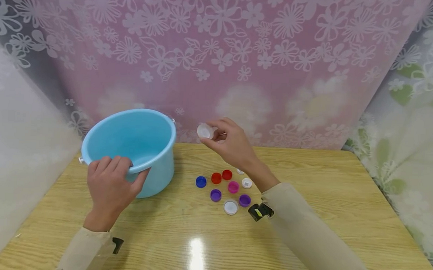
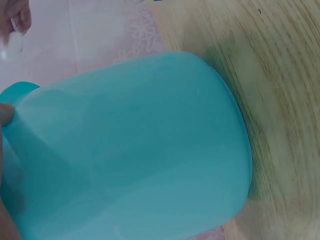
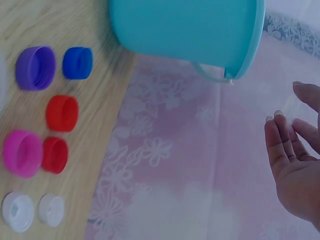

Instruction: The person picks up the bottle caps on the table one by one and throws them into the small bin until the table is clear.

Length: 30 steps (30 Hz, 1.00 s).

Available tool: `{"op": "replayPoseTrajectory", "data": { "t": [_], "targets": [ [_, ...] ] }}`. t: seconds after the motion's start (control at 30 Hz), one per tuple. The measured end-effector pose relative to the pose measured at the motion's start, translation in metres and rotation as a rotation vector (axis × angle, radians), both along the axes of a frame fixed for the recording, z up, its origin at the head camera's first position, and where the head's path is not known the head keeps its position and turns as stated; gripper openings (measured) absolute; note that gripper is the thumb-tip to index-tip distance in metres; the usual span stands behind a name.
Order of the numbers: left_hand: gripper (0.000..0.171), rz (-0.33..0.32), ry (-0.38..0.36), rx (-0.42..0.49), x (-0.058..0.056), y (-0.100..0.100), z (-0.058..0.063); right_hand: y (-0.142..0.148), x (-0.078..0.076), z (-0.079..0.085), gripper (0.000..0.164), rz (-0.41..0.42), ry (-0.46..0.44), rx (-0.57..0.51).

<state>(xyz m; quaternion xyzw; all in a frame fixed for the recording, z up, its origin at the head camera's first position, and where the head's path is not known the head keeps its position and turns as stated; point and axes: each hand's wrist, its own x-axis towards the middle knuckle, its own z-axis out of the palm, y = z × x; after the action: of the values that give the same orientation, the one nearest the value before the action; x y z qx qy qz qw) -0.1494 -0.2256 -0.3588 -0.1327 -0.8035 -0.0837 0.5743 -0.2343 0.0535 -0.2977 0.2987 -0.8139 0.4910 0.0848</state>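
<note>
My left hand (image 1: 110,182) grips the near rim of the light-blue bucket (image 1: 162,172). Right of it, plastic bottle caps (image 1: 216,178) on wood-grain table (image 1: 161,237). Farther, my right hand (image 1: 234,142) pinches a translucent whitish cap (image 1: 204,131) in mid-air. Pink floral cloth (image 1: 219,74) behind.

A blue bucket (image 2: 135,145) is filling most of the left wrist view, resting on a wooden table (image 2: 285,125). The left hand (image 2: 6,115) is gripping its rim (image 2: 21,90); beyond, against pink floral cloth (image 2: 95,35), the right hand (image 2: 17,19) is holding a blurred white thing (image 2: 12,47).
</note>
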Motion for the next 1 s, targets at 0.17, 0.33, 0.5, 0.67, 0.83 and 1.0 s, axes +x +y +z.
{"op": "replayPoseTrajectory", "data": {
  "t": [0.17,0.33,0.5,0.67,0.83,1.0],
  "targets": [
    [0.046,-0.003,-0.004,0.002,0.0,0.002,0.0,-0.02,0.001,0.01,0.043,0.047,-0.014,-0.022],
    [0.045,-0.004,-0.025,-0.003,0.0,0.002,-0.001,-0.041,0.005,0.016,0.044,0.082,0.001,-0.007],
    [0.046,0.006,-0.015,-0.014,0.0,0.0,0.001,-0.061,0.01,0.02,0.046,0.116,0.04,0.023],
    [0.044,0.002,0.001,-0.013,0.001,-0.001,0.003,-0.08,0.018,0.024,0.049,0.132,0.051,0.042],
    [0.042,-0.005,0.023,-0.012,0.001,0.001,0.006,-0.1,0.022,0.027,0.05,0.151,0.074,0.103],
    [0.044,-0.003,0.023,-0.022,0.001,0.002,0.006,-0.112,0.024,0.024,0.048,0.155,0.094,0.146]
  ]
}}
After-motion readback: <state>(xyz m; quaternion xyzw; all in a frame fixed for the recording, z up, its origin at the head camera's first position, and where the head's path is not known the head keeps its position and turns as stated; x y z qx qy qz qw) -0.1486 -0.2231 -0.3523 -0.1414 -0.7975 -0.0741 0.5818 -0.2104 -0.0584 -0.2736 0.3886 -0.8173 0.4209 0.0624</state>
